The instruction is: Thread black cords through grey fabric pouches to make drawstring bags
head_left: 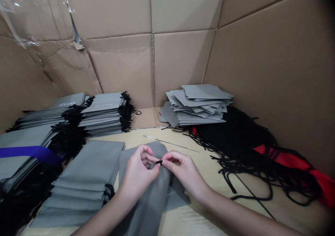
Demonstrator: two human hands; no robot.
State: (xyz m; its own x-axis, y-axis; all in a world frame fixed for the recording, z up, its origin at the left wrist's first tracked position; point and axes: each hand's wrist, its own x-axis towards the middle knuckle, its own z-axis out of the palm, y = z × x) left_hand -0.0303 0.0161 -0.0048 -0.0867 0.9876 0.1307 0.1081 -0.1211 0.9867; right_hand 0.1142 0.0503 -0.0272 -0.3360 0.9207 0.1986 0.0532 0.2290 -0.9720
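Observation:
Both my hands meet at the middle of the work surface, over a grey fabric pouch (153, 201). Thumb and fingers of my left hand (140, 168) pinch one side of a short black cord (159, 162). My right hand (181, 169) pinches the same cord from the other side, fingertips nearly touching the left ones. The pouch hangs below the hands toward me, partly covered by my left forearm. Under it lie more grey pouches (179, 196). Behind my hands rests a thin metal rod with a looped end (171, 142).
To the left are stacks of grey pouches with black cords (104, 114), one with a purple strap (31, 153), and a nearer pile (86, 173). Behind right, a loose pouch stack (201, 103) stands beside bundled black cords (243, 135) with red cloth (288, 157). Cardboard walls (120, 68) enclose the surface.

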